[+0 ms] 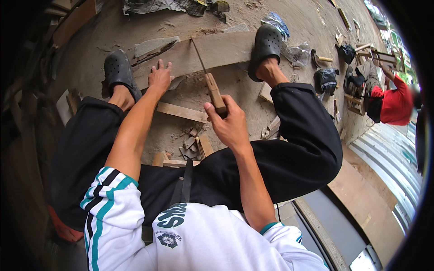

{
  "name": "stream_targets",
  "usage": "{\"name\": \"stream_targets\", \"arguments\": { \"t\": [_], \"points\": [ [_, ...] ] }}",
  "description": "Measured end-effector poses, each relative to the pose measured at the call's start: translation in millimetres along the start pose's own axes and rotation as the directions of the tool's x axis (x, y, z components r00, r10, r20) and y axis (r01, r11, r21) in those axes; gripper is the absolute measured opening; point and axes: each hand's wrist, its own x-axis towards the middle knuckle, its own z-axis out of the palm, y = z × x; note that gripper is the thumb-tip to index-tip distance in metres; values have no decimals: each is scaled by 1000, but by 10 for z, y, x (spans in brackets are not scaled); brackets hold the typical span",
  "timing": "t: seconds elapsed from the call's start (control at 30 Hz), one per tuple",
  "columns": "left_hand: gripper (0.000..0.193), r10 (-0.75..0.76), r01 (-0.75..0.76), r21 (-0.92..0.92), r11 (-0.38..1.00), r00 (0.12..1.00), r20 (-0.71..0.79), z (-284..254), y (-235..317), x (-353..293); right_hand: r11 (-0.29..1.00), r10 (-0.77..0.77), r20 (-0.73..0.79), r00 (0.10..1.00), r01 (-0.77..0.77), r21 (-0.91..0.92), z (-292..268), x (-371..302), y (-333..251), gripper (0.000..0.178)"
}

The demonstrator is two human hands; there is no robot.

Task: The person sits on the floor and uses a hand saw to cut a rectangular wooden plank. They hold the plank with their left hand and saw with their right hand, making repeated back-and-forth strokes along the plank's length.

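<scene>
A wide wooden plank point(226, 50) lies on the ground ahead, its left part split along the far edge. My left hand point(159, 77) presses on the plank's near edge with its fingers stretched out. A handsaw point(214, 92) with a wooden handle is in my right hand point(230, 124), fingers wrapped around the grip. Its thin dark blade, seen nearly edge-on, runs across the plank to the far edge. How deep the blade sits in the wood I cannot tell. My feet, in dark clogs point(267, 49), are at the plank's left and right parts.
Between my legs lie a narrow board point(182, 112) and several wood offcuts point(190, 143). A hammer point(322, 58) and black plastic bags point(326, 80) are at the right. Farther right, a person in a red top point(397, 103) sits near wooden pieces. Corrugated metal sheets point(384, 149) lie beyond my right knee.
</scene>
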Motion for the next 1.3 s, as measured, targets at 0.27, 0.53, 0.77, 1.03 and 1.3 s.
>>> {"name": "stream_targets", "arguments": {
  "t": [0.27, 0.53, 0.77, 1.03, 1.3],
  "points": [
    [66, 32, -33, -29, 999, 998, -46, 99, -28, 36, 998, 38, -83, 996, -42, -46, 85, 138, -17, 32],
    [66, 24, -25, -15, 1000, 999, -36, 64, -59, 43, 989, 11, -81, 997, -23, -144, 68, 63, -35, 33],
    [66, -15, 16, 8, 1000, 1000, -21, -51, 29, 17, 984, 23, -79, 997, -37, -172, 155, 136, 6, 31],
    [66, 38, -39, -28, 999, 999, -11, 11, -14, 40, 991, -50, -127, 991, 34, -126, 330, 373, 458, 25],
    [68, 58, -60, -32, 998, 998, -37, 32, -38, 13, 982, -102, -115, 988, 82, -169, 418, 312, 612, 19]
  ]
}}
